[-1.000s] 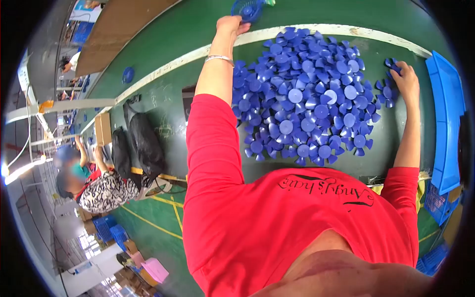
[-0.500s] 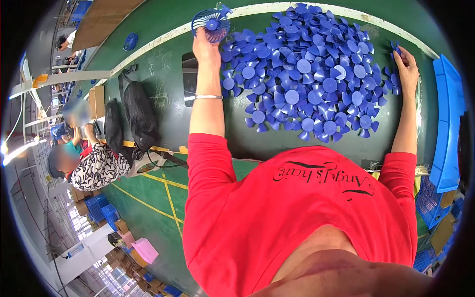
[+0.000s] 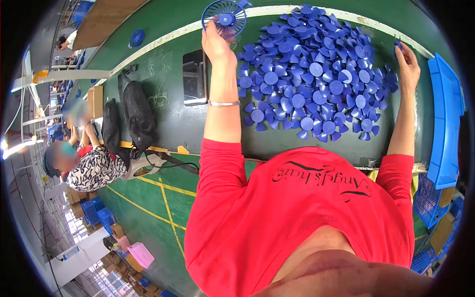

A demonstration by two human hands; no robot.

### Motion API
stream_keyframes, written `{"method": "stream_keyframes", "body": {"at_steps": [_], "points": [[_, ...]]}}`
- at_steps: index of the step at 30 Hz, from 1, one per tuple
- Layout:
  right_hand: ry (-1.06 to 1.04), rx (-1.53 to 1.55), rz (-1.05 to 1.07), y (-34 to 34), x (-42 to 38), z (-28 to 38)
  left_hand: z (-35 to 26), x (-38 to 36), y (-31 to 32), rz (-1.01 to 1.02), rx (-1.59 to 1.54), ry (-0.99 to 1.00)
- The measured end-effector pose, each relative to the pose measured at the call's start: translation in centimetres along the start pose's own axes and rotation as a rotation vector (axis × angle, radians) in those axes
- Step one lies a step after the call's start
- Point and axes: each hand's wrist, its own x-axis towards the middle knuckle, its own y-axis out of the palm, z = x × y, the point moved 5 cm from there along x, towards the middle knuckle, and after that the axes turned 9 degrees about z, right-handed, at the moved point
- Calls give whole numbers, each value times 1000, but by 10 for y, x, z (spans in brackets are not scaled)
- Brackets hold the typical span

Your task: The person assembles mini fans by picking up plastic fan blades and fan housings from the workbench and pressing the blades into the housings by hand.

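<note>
My left hand (image 3: 218, 45) is closed around the lower edge of a round blue fan housing (image 3: 226, 19) with a slotted grille, held up at the far side of the table. At the right, my right hand (image 3: 408, 63) pinches a small blue fan blade (image 3: 398, 44), seen nearly edge-on and partly hidden by the fingers. Between the hands lies a large heap of blue fan blades (image 3: 315, 69), with round hubs and several wings each. My right hand is just beyond the heap's right edge, and my left hand is at its upper left.
A black phone (image 3: 195, 78) lies left of the heap. Farther left are black bags (image 3: 137, 111) and another blue fan part (image 3: 137, 38). A blue plastic bin (image 3: 444, 121) stands along the right edge. A co-worker (image 3: 96, 166) sits at the left.
My left hand has moved right and slightly up with the fan housing, which now shows its grille more squarely. The phone is uncovered. My right hand has moved slightly, lifting the blade off the heap's edge.
</note>
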Motion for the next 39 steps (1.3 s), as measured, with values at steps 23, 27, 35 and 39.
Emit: {"method": "stream_keyframes", "body": {"at_steps": [23, 27, 35, 39], "points": [[-880, -350, 469, 132, -118, 245, 14, -139, 85, 409, 252, 136], [-859, -346, 493, 134, -122, 245, 9, -147, 88, 443, 282, 12], [-888, -351, 488, 133, -120, 245, 13, -146, 89, 409, 243, -7], [-885, -367, 476, 134, -118, 239, 13, -146, 89, 363, 250, -48]]}}
